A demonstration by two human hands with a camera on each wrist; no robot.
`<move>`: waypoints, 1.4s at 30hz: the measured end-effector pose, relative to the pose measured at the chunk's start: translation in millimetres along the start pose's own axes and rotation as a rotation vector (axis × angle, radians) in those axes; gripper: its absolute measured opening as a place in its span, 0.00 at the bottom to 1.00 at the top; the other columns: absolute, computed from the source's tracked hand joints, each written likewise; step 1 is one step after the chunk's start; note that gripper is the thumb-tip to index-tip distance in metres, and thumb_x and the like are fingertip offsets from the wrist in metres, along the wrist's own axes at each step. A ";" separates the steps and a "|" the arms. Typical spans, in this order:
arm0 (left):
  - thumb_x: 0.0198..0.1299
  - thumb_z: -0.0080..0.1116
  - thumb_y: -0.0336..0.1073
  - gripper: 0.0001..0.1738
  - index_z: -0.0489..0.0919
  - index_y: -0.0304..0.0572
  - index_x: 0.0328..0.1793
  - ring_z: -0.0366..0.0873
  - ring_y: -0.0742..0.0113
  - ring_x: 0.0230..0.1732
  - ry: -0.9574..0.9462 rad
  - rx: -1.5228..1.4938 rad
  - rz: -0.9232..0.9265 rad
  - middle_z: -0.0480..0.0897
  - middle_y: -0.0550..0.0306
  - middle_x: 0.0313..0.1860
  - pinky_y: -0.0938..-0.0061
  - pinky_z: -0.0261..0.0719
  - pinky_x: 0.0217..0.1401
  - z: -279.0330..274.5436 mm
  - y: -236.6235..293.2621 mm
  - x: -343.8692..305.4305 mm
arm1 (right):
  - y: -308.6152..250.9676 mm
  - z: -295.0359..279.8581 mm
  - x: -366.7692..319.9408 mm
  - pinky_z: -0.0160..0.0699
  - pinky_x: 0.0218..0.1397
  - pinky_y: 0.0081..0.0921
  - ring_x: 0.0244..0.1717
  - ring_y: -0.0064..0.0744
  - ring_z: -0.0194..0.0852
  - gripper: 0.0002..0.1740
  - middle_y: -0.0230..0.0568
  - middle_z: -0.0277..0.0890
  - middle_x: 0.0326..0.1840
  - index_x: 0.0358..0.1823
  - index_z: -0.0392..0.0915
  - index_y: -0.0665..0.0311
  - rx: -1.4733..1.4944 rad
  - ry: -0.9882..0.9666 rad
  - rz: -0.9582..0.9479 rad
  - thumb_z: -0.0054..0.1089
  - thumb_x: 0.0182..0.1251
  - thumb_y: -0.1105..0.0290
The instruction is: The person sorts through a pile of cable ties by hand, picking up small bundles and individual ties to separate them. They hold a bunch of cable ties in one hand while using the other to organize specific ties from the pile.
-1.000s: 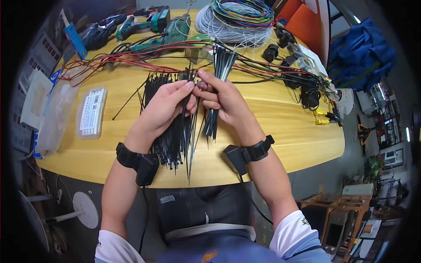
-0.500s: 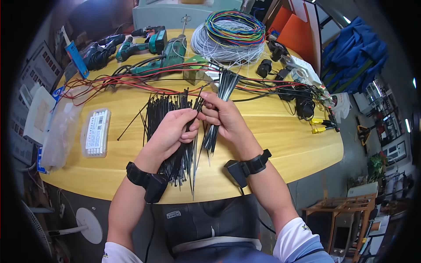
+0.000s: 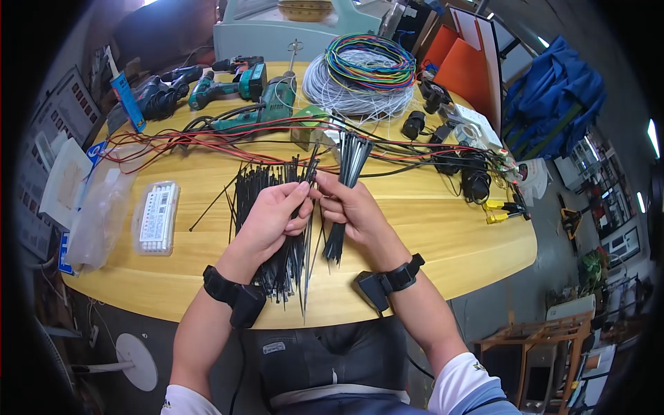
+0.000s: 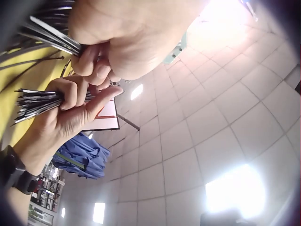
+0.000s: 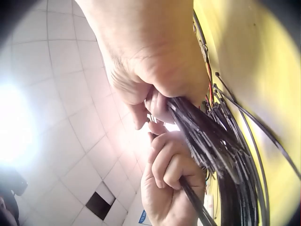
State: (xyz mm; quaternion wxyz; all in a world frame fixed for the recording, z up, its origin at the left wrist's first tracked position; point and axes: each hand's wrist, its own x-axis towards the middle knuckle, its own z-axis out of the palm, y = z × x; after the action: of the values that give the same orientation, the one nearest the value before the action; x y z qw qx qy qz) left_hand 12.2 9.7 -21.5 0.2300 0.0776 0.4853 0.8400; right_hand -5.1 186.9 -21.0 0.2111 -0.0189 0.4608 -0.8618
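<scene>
My left hand grips a few black cable ties, their heads poking up past its thumb and forefinger. In my right hand a thicker bundle of cable ties is held upright under curled fingers, fanned at the top. Both hands meet at the fingertips, the right thumb and forefinger right at the heads of the left hand's ties. Beneath and behind the left hand, a large loose pile of black cable ties lies on the wooden table.
Red and black wires cross the table beyond the hands. Behind them are green power tools and a coil of wire. A case of white sticks and a plastic bag lie left; yellow-handled clamps sit right.
The head view has tilted up, so the table sits lower in frame. My left fingers have curled tighter round their few ties. The right hand keeps its bundle, and both hands stay together.
</scene>
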 end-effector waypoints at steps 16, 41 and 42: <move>0.76 0.48 0.39 0.14 0.79 0.35 0.46 0.62 0.81 0.17 0.055 0.026 -0.013 0.75 0.64 0.26 0.85 0.57 0.21 11.2 -2.6 -3.9 | -3.0 0.5 -1.7 0.44 0.15 0.12 0.13 0.07 0.50 0.08 0.22 0.66 0.21 0.33 0.77 0.64 0.010 0.091 -0.049 0.64 0.69 0.70; 0.76 0.48 0.38 0.16 0.79 0.30 0.50 0.60 0.82 0.17 0.091 0.096 0.032 0.72 0.66 0.25 0.85 0.55 0.20 7.2 -7.5 0.0 | -4.1 -6.7 1.3 0.40 0.15 0.15 0.12 0.08 0.46 0.07 0.16 0.58 0.17 0.33 0.76 0.63 0.111 0.093 -0.170 0.66 0.67 0.73; 0.76 0.48 0.38 0.16 0.79 0.30 0.49 0.60 0.82 0.17 0.091 0.093 0.022 0.72 0.66 0.25 0.85 0.55 0.20 8.2 -7.7 -0.5 | -4.3 -6.0 0.9 0.40 0.15 0.15 0.12 0.08 0.46 0.06 0.16 0.58 0.17 0.34 0.76 0.64 0.104 0.097 -0.164 0.66 0.66 0.73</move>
State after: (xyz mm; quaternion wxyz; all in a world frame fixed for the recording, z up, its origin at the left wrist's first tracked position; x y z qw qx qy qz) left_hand 17.8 19.1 -23.8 0.1947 0.0552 0.5328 0.8217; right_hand -8.7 193.3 -21.2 0.1178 -0.0037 0.4221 -0.8988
